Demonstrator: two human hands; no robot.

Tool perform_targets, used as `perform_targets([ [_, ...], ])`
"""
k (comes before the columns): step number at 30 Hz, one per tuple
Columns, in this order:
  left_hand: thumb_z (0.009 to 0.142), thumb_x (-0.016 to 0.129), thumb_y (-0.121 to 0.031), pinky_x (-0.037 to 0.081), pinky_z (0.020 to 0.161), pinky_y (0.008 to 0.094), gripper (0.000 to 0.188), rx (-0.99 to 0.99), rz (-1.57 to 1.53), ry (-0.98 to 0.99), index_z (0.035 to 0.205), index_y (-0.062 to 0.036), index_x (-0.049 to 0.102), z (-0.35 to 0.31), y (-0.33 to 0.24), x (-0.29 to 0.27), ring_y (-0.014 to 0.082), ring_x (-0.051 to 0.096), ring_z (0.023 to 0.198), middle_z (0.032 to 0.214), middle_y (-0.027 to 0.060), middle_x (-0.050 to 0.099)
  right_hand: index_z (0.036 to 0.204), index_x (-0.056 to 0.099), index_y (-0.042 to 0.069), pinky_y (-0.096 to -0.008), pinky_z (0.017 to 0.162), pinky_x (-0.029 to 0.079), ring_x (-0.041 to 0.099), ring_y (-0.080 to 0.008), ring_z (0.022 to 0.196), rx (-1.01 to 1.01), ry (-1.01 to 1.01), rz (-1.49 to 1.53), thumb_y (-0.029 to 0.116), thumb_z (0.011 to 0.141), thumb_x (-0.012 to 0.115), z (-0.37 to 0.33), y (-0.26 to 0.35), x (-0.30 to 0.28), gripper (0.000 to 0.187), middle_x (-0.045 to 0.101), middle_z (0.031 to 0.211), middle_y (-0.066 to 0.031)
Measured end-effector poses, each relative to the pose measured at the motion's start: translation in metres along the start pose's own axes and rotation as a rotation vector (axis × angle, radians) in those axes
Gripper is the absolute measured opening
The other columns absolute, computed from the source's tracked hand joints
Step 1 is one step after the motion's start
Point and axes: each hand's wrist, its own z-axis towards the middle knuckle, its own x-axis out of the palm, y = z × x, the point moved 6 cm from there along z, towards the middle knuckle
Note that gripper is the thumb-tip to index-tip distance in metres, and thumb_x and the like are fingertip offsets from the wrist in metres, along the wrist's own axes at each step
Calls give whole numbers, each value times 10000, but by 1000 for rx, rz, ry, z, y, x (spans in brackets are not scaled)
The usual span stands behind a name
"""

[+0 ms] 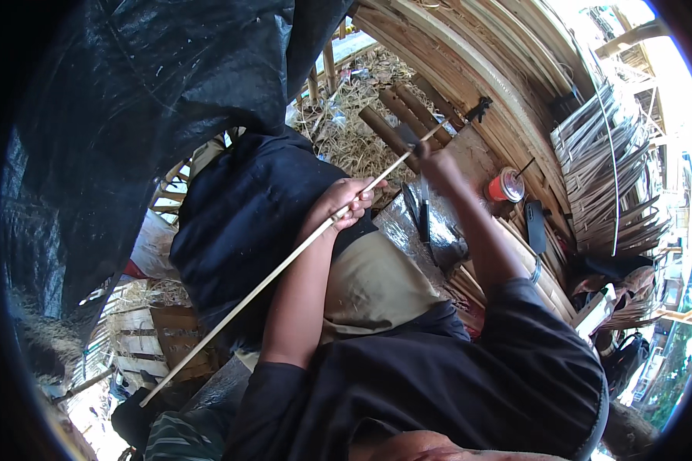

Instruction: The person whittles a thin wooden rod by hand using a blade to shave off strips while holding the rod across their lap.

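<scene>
My left hand (347, 204) is closed around a long, thin, pale bamboo stick (246, 302). The stick slants from the lower left, over my left forearm, up to the top right past my right hand. That right hand (436, 164) is closed and slightly blurred, close against the stick's upper part. A flat grey knife blade (407, 135) shows beside its fingers, touching or very near the stick; the handle is hidden in my grip. Across my lap lies a dark cloth (257, 211). Another knife, with a black handle (424, 221), rests on a shiny wrapped surface below my right hand.
Long bamboo strips (507, 115) are stacked at the right, beside a red cup (506, 186) with a straw and a black phone (535, 227). Bamboo pieces (384, 131) lie ahead, near shavings (327, 127). Black sheeting (169, 77) hangs at left; dry thatch (611, 169) stands far right.
</scene>
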Motion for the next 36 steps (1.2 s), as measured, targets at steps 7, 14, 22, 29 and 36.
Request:
perform_targets([
  [7, 1033, 510, -229, 374, 277, 166, 242, -30, -6, 0, 1126, -19, 587, 6, 0, 15, -2, 451, 408, 661, -39, 508, 968, 696, -81, -449, 686, 566, 713, -395, 781, 16, -214, 55, 601, 975, 388, 47, -60, -21, 748, 698, 884, -277],
  [14, 1045, 478, -259, 354, 237, 190, 293, 1, 0, 2, 1163, -10, 579, 6, 3, 7, -1, 440, 416, 659, -47, 471, 979, 681, -118, -484, 866, 524, 665, -467, 993, 25, -148, 71, 572, 982, 407, 25, -32, -24, 742, 670, 969, -347],
  [22, 1050, 450, -239, 330, 231, 189, 290, -10, -59, -42, 1138, 0, 590, 5, 7, 3, -1, 408, 370, 626, -39, 471, 959, 697, -85, -471, 830, 532, 701, -401, 906, -45, -90, 60, 595, 983, 343, 2, -26, -11, 767, 691, 896, -302],
  [29, 1059, 414, -236, 315, 232, 188, 304, -14, 14, 46, 1148, 1, 583, 2, 2, 3, 10, 376, 349, 604, -40, 459, 919, 682, -93, -494, 808, 515, 668, -447, 842, -112, -158, -24, 575, 1000, 345, -7, -20, 25, 753, 670, 883, -328],
  [36, 1032, 484, -211, 332, 297, 164, 285, -28, 16, 102, 1157, 20, 595, 0, -1, 6, 3, 423, 409, 640, -43, 488, 922, 692, -96, -469, 742, 568, 705, -445, 845, -235, -375, -42, 596, 997, 348, -21, -12, 32, 776, 677, 859, -333],
])
